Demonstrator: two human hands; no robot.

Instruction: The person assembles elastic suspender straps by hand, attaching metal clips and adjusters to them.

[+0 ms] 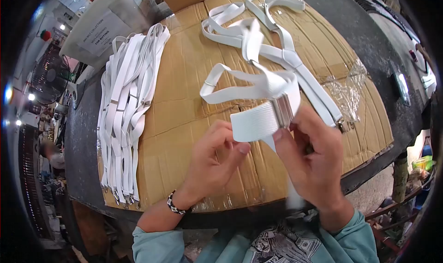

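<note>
White elastic suspenders [251, 122] with a metal slide buckle [282, 109] are held up in front of me. My right hand [316, 159] pinches the strap just below the buckle, its thumb on the near side. At the folded left end of the strap, my left hand [214, 154] is closed, thumb at the lower edge and fingertips partly hidden behind the band. One strap hangs down, blurred, between my hands, and the rest loops away over the cardboard. Another pair of white suspenders [291, 57] lies beyond, its straps spread out.
Flattened cardboard [184, 124] covers the dark table [83, 124]. A pile of white suspenders [127, 110] with metal clips lies at the left. Behind it stands a pale bin [110, 20] with a printed label. Clear plastic wrap [348, 90] sits at the right.
</note>
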